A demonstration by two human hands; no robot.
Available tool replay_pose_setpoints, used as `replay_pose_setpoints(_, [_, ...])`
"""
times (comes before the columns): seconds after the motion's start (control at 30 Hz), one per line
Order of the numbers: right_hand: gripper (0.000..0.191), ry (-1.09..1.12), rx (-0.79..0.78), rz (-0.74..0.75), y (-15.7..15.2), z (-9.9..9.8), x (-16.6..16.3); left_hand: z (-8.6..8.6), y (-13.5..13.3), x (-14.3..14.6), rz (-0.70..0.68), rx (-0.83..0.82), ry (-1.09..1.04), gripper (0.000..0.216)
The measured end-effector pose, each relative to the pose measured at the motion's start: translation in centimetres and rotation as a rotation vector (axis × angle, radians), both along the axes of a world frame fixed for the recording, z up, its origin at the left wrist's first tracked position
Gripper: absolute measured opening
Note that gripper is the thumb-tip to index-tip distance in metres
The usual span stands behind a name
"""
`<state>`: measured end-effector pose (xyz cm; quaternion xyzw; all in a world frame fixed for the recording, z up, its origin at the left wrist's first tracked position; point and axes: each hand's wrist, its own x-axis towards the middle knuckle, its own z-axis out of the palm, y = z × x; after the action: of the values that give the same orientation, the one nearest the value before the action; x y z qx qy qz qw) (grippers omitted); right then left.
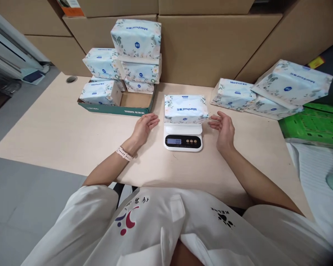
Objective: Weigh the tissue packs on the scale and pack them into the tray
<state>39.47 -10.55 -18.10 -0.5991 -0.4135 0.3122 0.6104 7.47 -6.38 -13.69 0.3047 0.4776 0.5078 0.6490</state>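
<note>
A white and pale-blue floral tissue pack (185,108) lies on the platform of a white digital kitchen scale (183,130). The scale's lit display reads 0.0. My left hand (144,128) is to the left of the pack, apart from it, palm turned inward with fingers stretched out. On the other side, my right hand (223,130) has its fingers loosely extended beside the pack's right end, with a small gap visible. Both hands hold nothing.
At the back left, several tissue packs (135,38) are stacked in and above a shallow green cardboard tray (113,109). More tissue packs (291,83) sit at the right, next to a green crate (313,123). Large cardboard boxes (205,48) wall off the table's (58,129) back edge.
</note>
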Motion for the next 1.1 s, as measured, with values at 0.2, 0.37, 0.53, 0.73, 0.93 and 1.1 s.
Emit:
replay_pose_setpoints(0.2, [0.061,-0.02,0.011,0.037,0.6,-0.1,-0.1,0.7,0.3,-1.1,-0.072,-0.006,-0.034,0.01])
replay_pose_setpoints(0.37, [0.062,-0.044,0.007,0.061,0.3,0.1,-0.1,1.3,0.4,-1.6,-0.111,-0.062,-0.063,0.015])
replay_pose_setpoints(0.53, [0.064,-0.05,0.015,0.056,0.3,0.4,-0.3,1.7,0.7,-2.1,-0.109,-0.122,-0.108,0.023])
replay_pose_setpoints(0.73, [0.061,-0.067,0.009,0.062,0.2,0.5,-0.5,1.9,0.7,-2.0,-0.11,-0.132,-0.116,0.022])
replay_pose_setpoints(0.93, [0.058,-0.08,-0.004,0.071,0.3,0.4,-0.3,1.7,0.7,-2.1,-0.117,-0.121,-0.133,0.021])
replay_pose_setpoints(1.1, [0.057,-0.101,-0.012,0.084,0.3,0.1,-0.2,1.4,0.9,-2.2,-0.113,-0.125,-0.106,0.018])
